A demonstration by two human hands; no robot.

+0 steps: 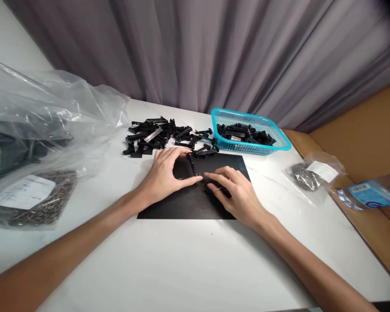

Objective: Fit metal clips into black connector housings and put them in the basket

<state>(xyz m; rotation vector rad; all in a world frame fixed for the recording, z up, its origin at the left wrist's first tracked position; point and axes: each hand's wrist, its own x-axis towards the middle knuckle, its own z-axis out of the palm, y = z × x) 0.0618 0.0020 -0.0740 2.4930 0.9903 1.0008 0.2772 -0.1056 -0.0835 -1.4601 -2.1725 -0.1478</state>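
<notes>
Black part (192,165) | my left hand (165,171) pinches its ends, best held steady | right hand (235,190) near, grasp: can't tell

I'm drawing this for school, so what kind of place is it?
Maybe a worktable for small parts: there's a pile of black parts, a blue basket and a clear bag with a label.

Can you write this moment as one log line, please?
left hand: holds black part; right hand: beside it, grip unclear; under: black mat; beyond: pile of black parts, blue basket
</notes>
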